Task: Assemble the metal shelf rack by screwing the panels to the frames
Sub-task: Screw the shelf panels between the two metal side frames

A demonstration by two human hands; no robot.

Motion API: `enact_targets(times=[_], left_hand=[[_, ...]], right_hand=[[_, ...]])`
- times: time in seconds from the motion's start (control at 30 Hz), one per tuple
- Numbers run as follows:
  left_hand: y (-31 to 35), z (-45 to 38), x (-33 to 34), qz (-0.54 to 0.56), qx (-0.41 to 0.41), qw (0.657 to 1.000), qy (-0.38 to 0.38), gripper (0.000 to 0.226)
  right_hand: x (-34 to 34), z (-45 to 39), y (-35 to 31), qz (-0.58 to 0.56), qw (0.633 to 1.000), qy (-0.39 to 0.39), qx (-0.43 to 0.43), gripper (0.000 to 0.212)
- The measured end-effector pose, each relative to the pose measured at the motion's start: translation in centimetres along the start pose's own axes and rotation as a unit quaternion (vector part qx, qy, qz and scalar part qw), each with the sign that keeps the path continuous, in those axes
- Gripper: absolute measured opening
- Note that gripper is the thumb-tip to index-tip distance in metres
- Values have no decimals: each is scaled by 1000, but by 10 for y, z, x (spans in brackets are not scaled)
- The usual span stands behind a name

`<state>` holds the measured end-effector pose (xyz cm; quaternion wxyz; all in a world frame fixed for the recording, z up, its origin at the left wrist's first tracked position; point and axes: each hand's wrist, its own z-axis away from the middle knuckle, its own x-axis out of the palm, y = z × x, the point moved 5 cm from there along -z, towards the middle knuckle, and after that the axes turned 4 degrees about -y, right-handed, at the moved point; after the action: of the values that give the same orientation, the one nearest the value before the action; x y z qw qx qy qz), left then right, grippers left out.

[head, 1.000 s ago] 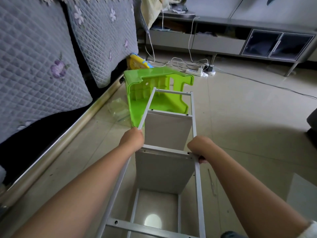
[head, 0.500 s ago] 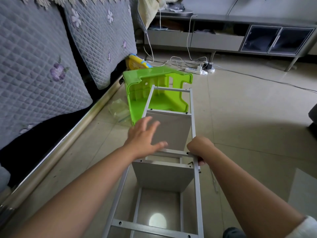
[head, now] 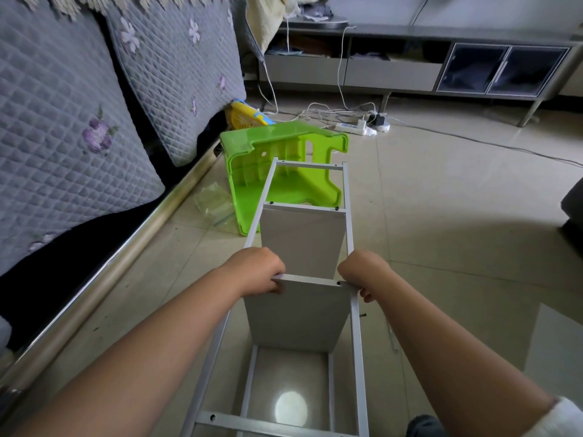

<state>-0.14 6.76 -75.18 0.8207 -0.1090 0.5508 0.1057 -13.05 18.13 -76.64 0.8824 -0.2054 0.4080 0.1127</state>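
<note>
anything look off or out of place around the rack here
The green plastic stool lies tipped on its side, underside facing the camera, beyond the rack's far end. A crumpled clear plastic bag lies on the floor beside it. The rack frame itself looks straight, both hands gripping the nearer panel.

Your room was dim, with soft light from the right. A bright round glare spot shone on the floor (head: 441,234) near you. Your picture bent at the edges.

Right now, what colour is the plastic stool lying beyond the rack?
Bright green; the stool lies tipped on its side on the floor, seen in the head view.
</note>
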Motion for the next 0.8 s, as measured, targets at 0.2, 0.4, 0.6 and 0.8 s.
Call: enact_targets(times=[0.2,0.4,0.6,0.8], left_hand=[[-11,4,3,-39,16,998,36,32],[-23,6,20,103,20,994,19,38],[-18,8,22,87,22,996,-22,35],[-11,2,8,-5,0,998,-70,30]], right_hand=[[3,-9,6,-90,996,17,-14,24],[-3,-31,-1,-298,948,76,-88,42],[-37,-72,-7,-352,925,121,-71,51],[-62,-106,-28,-347,931,80,-77,29]])
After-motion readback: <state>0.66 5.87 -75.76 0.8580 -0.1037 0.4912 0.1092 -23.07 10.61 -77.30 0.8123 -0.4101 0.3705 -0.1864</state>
